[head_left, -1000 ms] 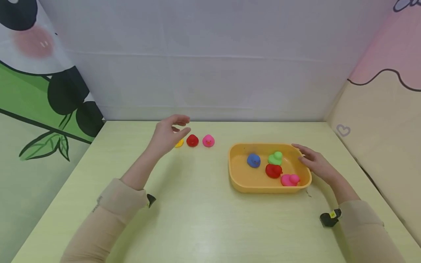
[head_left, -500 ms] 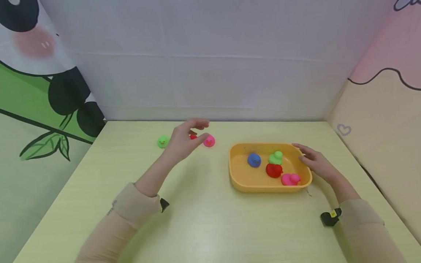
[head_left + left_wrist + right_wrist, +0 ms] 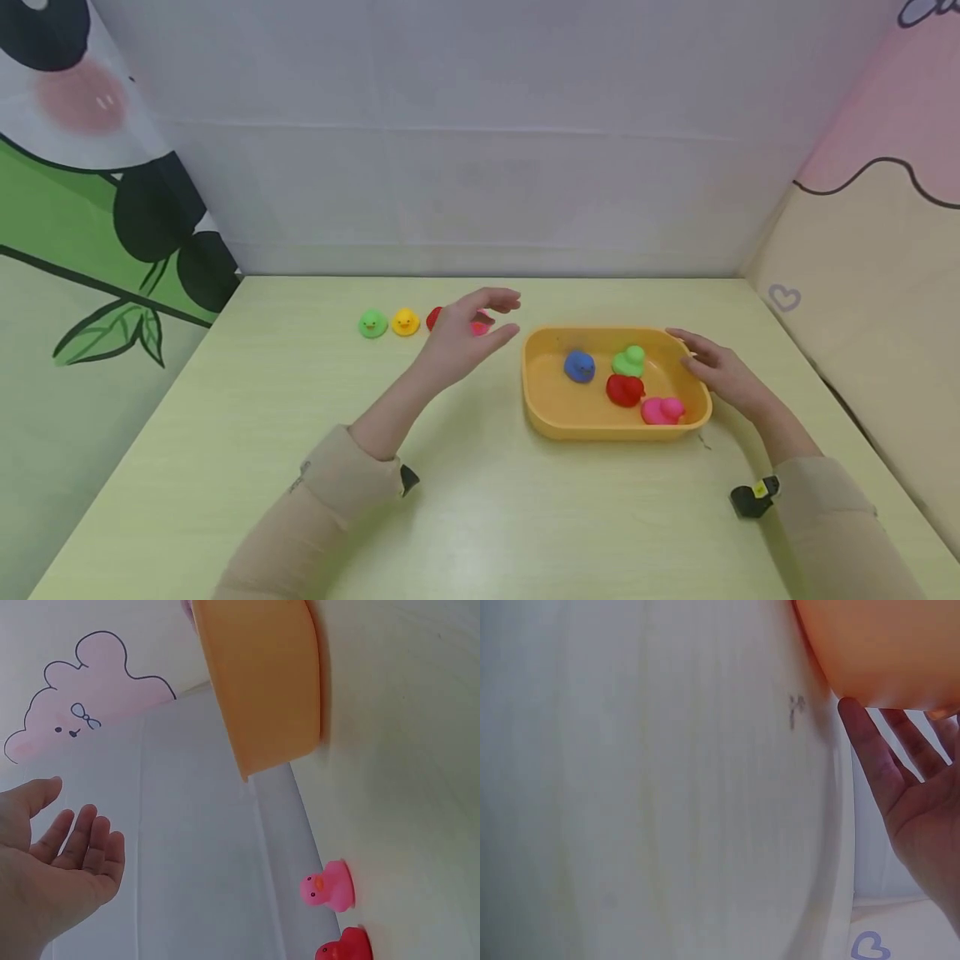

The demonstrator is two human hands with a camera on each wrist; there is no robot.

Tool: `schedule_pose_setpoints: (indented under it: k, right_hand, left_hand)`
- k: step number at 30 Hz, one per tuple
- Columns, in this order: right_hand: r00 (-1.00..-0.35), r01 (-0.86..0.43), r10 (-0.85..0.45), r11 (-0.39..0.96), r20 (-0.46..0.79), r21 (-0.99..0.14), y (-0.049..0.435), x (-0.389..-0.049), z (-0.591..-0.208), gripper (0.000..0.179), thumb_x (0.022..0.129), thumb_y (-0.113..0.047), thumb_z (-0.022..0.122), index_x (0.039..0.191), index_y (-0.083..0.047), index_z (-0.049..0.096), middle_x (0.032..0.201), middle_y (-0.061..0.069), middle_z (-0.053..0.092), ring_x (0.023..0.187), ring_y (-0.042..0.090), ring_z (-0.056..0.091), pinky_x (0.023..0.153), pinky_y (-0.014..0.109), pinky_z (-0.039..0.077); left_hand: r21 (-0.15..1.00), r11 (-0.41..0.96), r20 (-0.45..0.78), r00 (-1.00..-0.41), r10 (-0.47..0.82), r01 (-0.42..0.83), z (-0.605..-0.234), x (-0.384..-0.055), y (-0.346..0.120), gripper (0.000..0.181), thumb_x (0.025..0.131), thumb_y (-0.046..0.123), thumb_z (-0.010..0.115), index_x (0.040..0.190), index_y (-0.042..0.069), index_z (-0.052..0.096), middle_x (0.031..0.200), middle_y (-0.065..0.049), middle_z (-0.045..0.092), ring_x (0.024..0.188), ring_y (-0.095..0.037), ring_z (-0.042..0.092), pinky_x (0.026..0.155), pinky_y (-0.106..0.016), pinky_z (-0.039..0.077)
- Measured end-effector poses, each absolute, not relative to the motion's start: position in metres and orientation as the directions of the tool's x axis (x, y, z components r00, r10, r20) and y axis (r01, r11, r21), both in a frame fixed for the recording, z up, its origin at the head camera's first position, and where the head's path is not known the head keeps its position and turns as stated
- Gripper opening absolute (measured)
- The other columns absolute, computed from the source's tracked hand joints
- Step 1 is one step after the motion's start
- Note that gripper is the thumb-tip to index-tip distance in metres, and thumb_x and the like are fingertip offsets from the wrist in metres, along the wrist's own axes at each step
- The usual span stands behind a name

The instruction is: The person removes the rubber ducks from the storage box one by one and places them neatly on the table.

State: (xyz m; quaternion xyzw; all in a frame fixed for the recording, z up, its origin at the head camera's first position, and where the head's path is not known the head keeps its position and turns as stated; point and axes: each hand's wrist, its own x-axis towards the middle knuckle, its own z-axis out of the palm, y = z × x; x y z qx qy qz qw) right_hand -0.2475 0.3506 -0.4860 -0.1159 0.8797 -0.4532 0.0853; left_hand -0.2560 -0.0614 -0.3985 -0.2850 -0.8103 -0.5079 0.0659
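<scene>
Starting nearest: beige left sleeve has small print at the cuff, too small to read; black wrist unit by the right sleeve carries a yellow label, also illegible. Dark squiggle on the table, just off the tray's near right corner. Orange tray sits right of centre on the table, long axis left-right. Right hand is at its right end, forearm angled up-left, fingers near straight and touching the tray, not wrapped round it. In the tray: pink duck near right, beak right; red duck beak right; green duck and blue duck beyond, blue well apart at left. Left hand is raised left of the tray, forearm running up-right, thumb well clear of loosely bent fingers, nothing held. Behind it, a row across the table: green duck, left end, yellow duck, red one, pink one. Green and yellow beaks point at the person. Grey backdrop behind.
</scene>
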Motion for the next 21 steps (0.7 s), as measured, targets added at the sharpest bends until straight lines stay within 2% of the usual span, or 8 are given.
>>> schedule_pose_setpoints:
  k: [5,13,21]
  right_hand:
    - [-0.958,-0.135,-0.285,0.560,-0.037,-0.818,0.351,-0.247,-0.487,0.051,0.100,-0.024,0.045,0.148,-0.013,0.029,0.150,0.026,0.026,0.128,0.049,0.037,0.090,0.058,0.044]
    - [-0.958,-0.138,-0.284,0.561,-0.033,-0.816,0.351,-0.247,-0.486,0.051,0.100,-0.024,0.045,0.148,-0.014,0.029,0.149,0.025,0.028,0.126,0.047,0.040,0.089,0.054,0.048]
    - [-0.958,-0.136,-0.284,0.558,-0.035,-0.819,0.351,-0.247,-0.485,0.051,0.100,-0.025,0.045,0.148,-0.014,0.029,0.149,0.024,0.028,0.126,0.046,0.040,0.089,0.053,0.048]
  left_hand:
    - [0.777,0.323,0.385,-0.814,0.435,0.540,-0.405,-0.254,-0.050,0.038,0.086,0.016,0.069,0.123,0.012,0.059,0.115,0.002,0.064,0.107,-0.011,0.056,0.090,-0.036,0.050]
    - [0.739,0.345,0.370,-0.777,0.510,0.579,-0.419,-0.256,-0.035,0.042,0.086,0.021,0.070,0.125,0.014,0.057,0.119,0.002,0.062,0.109,-0.010,0.054,0.089,-0.031,0.049]
    - [0.724,0.329,0.307,-0.710,0.634,0.606,-0.433,-0.265,-0.022,0.047,0.086,0.020,0.070,0.129,0.010,0.055,0.126,-0.001,0.058,0.114,-0.018,0.052,0.094,-0.039,0.047]
